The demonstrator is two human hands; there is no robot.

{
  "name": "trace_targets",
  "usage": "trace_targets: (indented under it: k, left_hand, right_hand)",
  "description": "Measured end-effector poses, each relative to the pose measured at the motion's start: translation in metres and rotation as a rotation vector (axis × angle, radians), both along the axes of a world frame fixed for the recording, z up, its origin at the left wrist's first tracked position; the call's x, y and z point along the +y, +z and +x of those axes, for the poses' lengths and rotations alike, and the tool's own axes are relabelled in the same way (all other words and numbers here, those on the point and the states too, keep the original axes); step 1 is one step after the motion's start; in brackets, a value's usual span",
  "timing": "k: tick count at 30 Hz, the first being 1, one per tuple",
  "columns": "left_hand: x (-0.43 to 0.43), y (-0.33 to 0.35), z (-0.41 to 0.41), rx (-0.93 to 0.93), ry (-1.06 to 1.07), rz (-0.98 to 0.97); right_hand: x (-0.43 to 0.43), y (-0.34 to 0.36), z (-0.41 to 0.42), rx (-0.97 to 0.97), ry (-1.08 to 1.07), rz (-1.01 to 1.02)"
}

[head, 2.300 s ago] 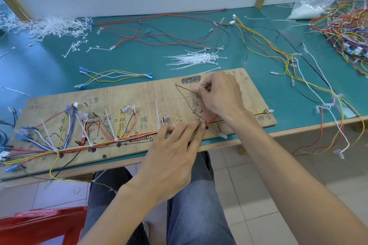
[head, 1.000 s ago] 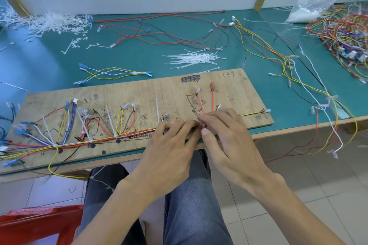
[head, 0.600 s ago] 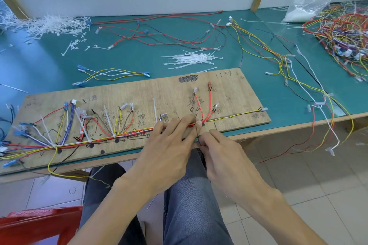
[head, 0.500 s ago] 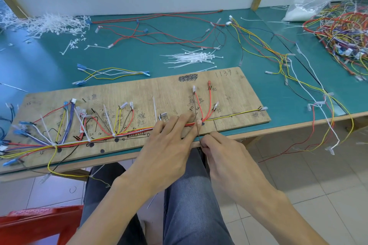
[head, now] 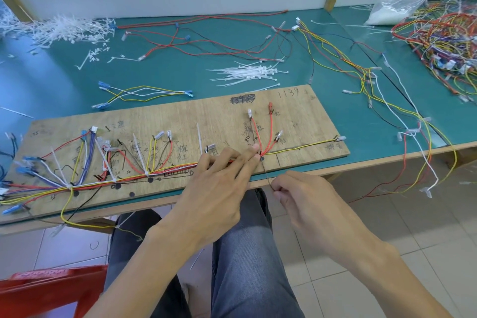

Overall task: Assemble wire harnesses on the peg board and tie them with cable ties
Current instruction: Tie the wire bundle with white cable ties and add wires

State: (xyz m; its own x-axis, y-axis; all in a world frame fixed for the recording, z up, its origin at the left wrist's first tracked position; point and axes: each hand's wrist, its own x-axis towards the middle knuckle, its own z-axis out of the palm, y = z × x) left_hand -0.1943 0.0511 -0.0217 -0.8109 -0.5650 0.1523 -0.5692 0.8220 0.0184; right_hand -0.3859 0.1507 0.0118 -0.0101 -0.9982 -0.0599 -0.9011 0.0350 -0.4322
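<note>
thin wire [head: 266, 176] — seemingly pinched by right fingers [head: 281, 184]

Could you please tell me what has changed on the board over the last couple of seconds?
The right hand left the red wires fanned out on the board and moved down past its front edge towards the person, where it now pinches a thin dark wire. The left hand stays flat on the wire bundle; the board has not moved.
</note>
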Motion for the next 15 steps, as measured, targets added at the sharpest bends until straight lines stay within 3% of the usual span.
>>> trace_targets:
  k: [5,9,15]
  left_hand:
    - [0.002,-0.002,0.000,0.008,-0.006,0.003]
    - [0.002,-0.003,-0.001,-0.005,0.004,-0.023]
    - [0.003,-0.001,-0.004,0.021,0.016,-0.020]
  right_hand:
    - [0.002,-0.006,0.000,0.016,-0.004,-0.005]
    - [0.004,-0.003,-0.043,0.006,-0.124,0.045]
    - [-0.010,0.014,-0.112,-0.226,-0.425,-0.207]
